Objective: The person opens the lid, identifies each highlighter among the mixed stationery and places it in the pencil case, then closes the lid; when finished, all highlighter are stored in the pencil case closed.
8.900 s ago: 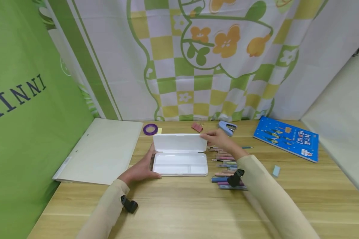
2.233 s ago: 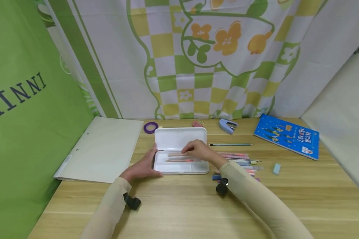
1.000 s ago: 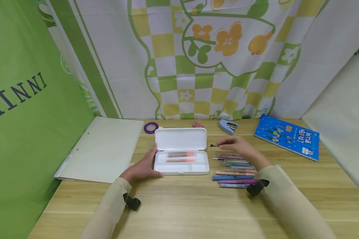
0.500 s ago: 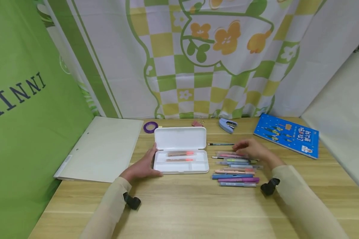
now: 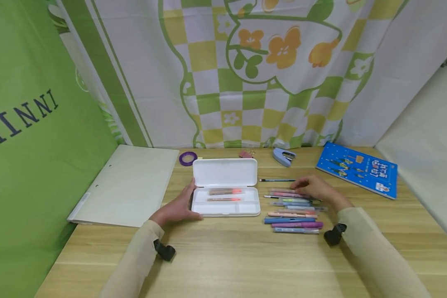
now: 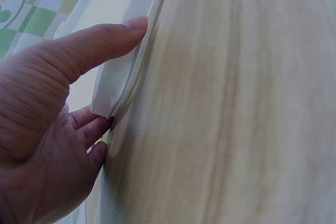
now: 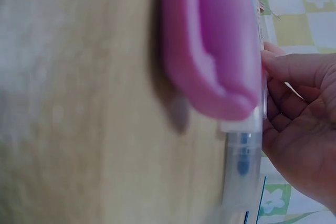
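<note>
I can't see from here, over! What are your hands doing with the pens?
Left hand steadying the open white pencil case, two pens inside. Right hand resting on the row of pens, fingers relaxed. Nothing blocking between.

L hand point(image 5: 176, 209) flat, thumb out, R hand point(image 5: 314, 187) fingers loosely curled

left hand point(image 5: 179, 208): laid against open white pencil case point(image 5: 225, 189)
right hand point(image 5: 314, 188): rested on row of pens point(image 5: 293, 209)
case contents: two pens seen
</note>
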`<state>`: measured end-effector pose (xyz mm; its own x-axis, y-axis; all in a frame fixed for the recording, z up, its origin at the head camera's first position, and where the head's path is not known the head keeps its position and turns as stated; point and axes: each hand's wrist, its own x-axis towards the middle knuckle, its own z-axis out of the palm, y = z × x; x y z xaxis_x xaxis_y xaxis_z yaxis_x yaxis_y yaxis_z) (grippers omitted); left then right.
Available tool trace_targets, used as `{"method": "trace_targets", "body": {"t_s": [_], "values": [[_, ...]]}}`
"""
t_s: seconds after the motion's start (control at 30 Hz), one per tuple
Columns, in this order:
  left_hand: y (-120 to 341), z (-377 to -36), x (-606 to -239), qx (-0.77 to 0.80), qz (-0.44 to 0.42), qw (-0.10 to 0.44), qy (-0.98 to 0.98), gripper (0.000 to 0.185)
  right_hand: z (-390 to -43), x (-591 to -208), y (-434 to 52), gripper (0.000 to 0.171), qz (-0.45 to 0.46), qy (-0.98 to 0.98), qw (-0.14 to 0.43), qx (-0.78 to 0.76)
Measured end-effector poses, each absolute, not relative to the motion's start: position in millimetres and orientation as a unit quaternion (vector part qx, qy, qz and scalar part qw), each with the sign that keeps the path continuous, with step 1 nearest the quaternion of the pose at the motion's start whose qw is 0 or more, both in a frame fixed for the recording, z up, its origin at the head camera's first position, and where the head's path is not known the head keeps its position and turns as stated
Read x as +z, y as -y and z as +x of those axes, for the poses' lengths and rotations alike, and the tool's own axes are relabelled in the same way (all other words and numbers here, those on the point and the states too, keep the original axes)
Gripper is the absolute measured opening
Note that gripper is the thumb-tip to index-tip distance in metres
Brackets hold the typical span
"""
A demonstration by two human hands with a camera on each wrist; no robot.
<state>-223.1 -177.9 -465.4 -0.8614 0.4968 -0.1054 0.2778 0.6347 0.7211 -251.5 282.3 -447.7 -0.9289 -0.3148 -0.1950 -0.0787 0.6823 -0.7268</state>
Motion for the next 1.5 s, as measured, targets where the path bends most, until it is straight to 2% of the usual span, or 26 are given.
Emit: {"method": "trace_targets", "body": {"t_s": [0.2,0.37,0.8,1.0,1.23,1.5], "values": [[178,-223,-467,0.369,0.214,0.154,-0.891,0.13,-244,-439,-276,0.017,-0.117,-0.917,0.113,-0.365],[178,-224,-467,0.366,0.213,0.154,-0.893,0.129,-237,-422,-250,0.02,-0.107,-0.915,0.113,-0.372],[179,-224,-467,0.372,0.217,0.156,-0.889,0.13,-222,-421,-126,0.012,-0.226,-0.853,0.146,-0.448],[179,-225,-467,0.375,0.221,0.154,-0.887,0.129,-219,-430,-77,0.008,-0.282,-0.862,0.11,-0.407],[177,-224,-465,0.369,0.222,0.154,-0.889,0.128,-217,-439,-64,0.006,-0.296,-0.874,0.067,-0.38],[177,-223,-463,0.367,0.221,0.153,-0.89,0.128,-218,-440,-68,0.006,-0.303,-0.866,0.085,-0.387]]}}
